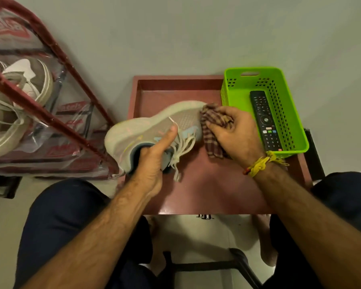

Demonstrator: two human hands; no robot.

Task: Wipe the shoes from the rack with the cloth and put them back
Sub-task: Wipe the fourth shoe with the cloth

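Observation:
A pale grey sneaker [146, 128] with white laces lies on its side over the red tray-top table [206, 184], sole toward the wall. My left hand [154, 161] grips it at the collar, fingers inside the opening and thumb on the upper. My right hand [233, 130] holds a checked brown cloth [212, 122] bunched against the shoe's toe. The shoe rack [50, 105] with a clear plastic cover stands at the left, with beige sneakers [23, 94] inside.
A green plastic basket [288, 97] sits on the table's far right corner with a black remote control [265, 119] in it. My knees in dark trousers flank the table. A pale wall runs behind.

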